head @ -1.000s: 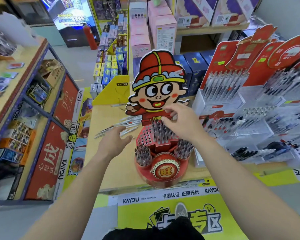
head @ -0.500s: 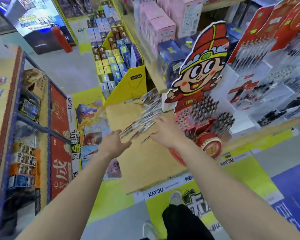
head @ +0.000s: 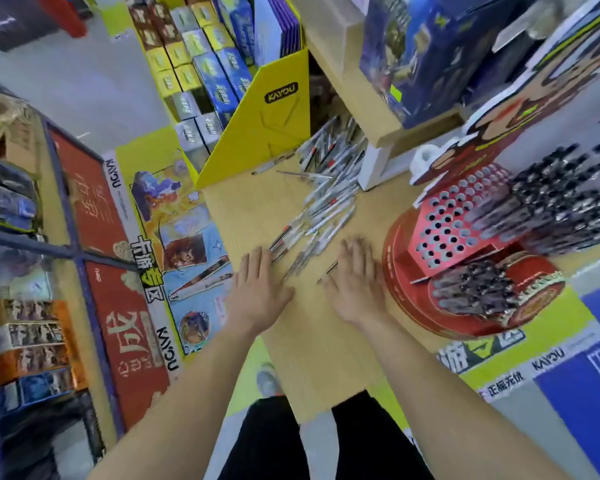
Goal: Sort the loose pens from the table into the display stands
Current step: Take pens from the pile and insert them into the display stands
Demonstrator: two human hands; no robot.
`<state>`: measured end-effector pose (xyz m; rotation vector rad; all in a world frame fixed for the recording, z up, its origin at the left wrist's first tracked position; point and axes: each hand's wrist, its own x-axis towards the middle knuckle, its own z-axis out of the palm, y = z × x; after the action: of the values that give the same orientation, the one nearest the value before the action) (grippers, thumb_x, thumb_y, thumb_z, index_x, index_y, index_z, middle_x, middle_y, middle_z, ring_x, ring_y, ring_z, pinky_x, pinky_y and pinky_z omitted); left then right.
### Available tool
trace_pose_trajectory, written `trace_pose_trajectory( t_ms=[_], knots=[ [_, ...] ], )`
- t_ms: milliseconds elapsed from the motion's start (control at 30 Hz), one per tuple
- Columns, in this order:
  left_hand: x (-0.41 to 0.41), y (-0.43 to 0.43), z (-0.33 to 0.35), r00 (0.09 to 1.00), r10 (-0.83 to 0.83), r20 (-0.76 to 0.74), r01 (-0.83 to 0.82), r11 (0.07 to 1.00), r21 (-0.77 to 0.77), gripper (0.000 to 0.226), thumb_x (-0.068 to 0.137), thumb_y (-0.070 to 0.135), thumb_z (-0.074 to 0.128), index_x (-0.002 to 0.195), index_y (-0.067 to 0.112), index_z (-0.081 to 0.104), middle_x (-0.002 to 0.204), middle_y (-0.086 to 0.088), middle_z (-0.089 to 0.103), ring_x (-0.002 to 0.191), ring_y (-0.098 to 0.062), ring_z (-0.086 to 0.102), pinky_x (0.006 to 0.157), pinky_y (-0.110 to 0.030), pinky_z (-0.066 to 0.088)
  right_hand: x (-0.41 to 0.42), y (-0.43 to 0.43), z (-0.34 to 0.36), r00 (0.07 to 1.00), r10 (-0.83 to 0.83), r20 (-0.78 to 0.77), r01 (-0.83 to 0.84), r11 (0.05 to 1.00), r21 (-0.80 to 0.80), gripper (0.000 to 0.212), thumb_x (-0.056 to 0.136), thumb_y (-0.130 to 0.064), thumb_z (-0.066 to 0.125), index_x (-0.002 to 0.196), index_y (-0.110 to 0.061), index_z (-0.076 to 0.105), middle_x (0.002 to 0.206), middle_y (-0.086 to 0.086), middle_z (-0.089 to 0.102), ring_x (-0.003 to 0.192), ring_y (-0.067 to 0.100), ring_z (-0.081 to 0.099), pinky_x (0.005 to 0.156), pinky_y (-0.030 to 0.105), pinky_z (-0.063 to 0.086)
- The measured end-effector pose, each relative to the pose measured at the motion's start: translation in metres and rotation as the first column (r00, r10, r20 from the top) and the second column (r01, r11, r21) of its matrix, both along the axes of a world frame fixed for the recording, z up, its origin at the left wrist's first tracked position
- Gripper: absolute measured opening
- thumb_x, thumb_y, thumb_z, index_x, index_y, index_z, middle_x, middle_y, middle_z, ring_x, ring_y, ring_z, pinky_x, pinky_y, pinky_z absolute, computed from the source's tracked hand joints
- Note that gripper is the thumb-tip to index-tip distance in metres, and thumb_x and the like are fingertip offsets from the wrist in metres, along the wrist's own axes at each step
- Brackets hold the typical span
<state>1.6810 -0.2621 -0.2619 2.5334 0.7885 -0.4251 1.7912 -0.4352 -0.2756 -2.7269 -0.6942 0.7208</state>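
Observation:
Several loose white pens (head: 321, 206) lie in a long heap on the wooden table (head: 312, 341), running from the middle toward the back. My left hand (head: 260, 289) lies flat with straight fingers at the near left end of the heap, its fingertips touching pens. Over the near right end, my right hand (head: 355, 282) is flat too, a single pen (head: 328, 270) under its thumb side. A round red display stand (head: 440, 244) with a holed panel and many dark pens stands just right of my right hand.
A yellow cardboard display box (head: 267, 133) stands behind the heap on the left. A wooden shelf (head: 347, 64) with blue boxes overhangs the back. A white stand base (head: 378, 168) sits at the far end of the pens. The table's left edge is next to my left hand.
The view has tilted down and closer to the table. Both hands have come down flat onto the near end of the pen heap; the right hand left the red stand.

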Motion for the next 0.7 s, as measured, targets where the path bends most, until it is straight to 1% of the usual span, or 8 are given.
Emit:
trace_pose_trajectory(
  t_ms=[133,267,367,433,500,567,633,700],
  knots=[
    [0.008,0.013,-0.03,0.991,-0.129,0.025,0.128,0.991,0.037,0.087,0.102,0.062,0.03,0.16,0.017,-0.017,0.169,-0.001,-0.018,0.156,-0.024,-0.016,0.125,-0.047,-0.005,-0.003,0.013,-0.024,0.996,-0.026,0.083,0.029,0.999,-0.041,0.073,0.103,-0.053,0.027,0.161,-0.024,-0.007,0.168,0.008,-0.019,0.153,0.024,-0.021,0.125,0.046,-0.008],
    [0.015,0.031,-0.045,0.948,-0.315,0.055,0.311,0.948,0.067,0.08,0.106,0.06,0.019,0.157,0.018,-0.026,0.165,0.0,-0.029,0.152,-0.022,-0.027,0.126,-0.047,-0.009,0.002,0.04,-0.033,0.983,-0.024,0.181,0.034,0.998,-0.052,0.072,0.101,-0.057,0.021,0.162,-0.021,0.003,0.169,0.012,-0.003,0.156,0.028,-0.005,0.125,0.05,-0.001],
    [0.041,0.05,-0.049,0.92,-0.384,0.083,0.376,0.921,0.1,0.079,0.102,0.064,0.006,0.155,0.017,-0.028,0.165,-0.002,-0.03,0.151,-0.021,-0.031,0.125,-0.045,-0.012,0.015,0.055,-0.031,0.987,-0.067,0.146,0.079,0.994,-0.078,0.074,0.097,-0.061,0.006,0.16,-0.025,-0.009,0.166,0.004,-0.02,0.154,0.021,-0.019,0.124,0.048,-0.009],
    [0.06,0.062,-0.05,0.904,-0.411,0.121,0.4,0.91,0.106,0.082,0.097,0.07,-0.004,0.155,0.017,-0.027,0.166,-0.003,-0.026,0.152,-0.02,-0.028,0.125,-0.043,-0.012,0.02,0.058,-0.028,0.983,-0.108,0.147,0.119,0.991,-0.068,0.075,0.096,-0.063,0.004,0.159,-0.027,-0.013,0.165,0.0,-0.025,0.153,0.019,-0.023,0.124,0.047,-0.01],
    [0.076,0.077,-0.05,0.882,-0.44,0.17,0.428,0.898,0.106,0.083,0.097,0.072,0.001,0.155,0.02,-0.027,0.167,-0.003,-0.022,0.153,-0.02,-0.025,0.124,-0.041,-0.014,0.026,0.062,-0.024,0.975,-0.147,0.165,0.156,0.987,-0.045,0.076,0.096,-0.063,0.007,0.16,-0.027,-0.011,0.167,0.0,-0.02,0.154,0.021,-0.019,0.125,0.047,-0.007],
    [0.086,0.094,-0.048,0.863,-0.452,0.225,0.435,0.892,0.123,0.084,0.099,0.071,0.014,0.155,0.024,-0.027,0.168,-0.002,-0.019,0.154,-0.019,-0.022,0.122,-0.036,-0.019,0.038,0.07,-0.018,0.967,-0.163,0.194,0.167,0.986,-0.004,0.075,0.098,-0.063,0.01,0.16,-0.027,-0.011,0.168,-0.002,-0.018,0.155,0.021,-0.016,0.125,0.046,-0.005],
    [0.095,0.113,-0.047,0.862,-0.438,0.254,0.413,0.898,0.149,0.088,0.098,0.073,0.018,0.16,0.021,-0.017,0.17,-0.002,-0.015,0.155,-0.019,-0.018,0.123,-0.036,-0.017,0.059,0.088,-0.012,0.963,-0.171,0.209,0.16,0.985,0.068,0.074,0.101,-0.061,0.017,0.161,-0.025,-0.008,0.167,-0.003,-0.02,0.154,0.02,-0.016,0.125,0.042,-0.006],
    [0.105,0.13,-0.048,0.874,-0.407,0.264,0.377,0.913,0.159,0.091,0.095,0.073,0.023,0.162,0.018,-0.007,0.171,-0.003,-0.011,0.156,-0.02,-0.016,0.125,-0.041,-0.011,0.089,0.11,-0.006,0.951,-0.157,0.267,0.131,0.985,0.113,0.073,0.104,-0.056,0.027,0.162,-0.019,0.002,0.169,0.002,-0.01,0.156,0.025,-0.009,0.126,0.044,0.0]
  ],
)
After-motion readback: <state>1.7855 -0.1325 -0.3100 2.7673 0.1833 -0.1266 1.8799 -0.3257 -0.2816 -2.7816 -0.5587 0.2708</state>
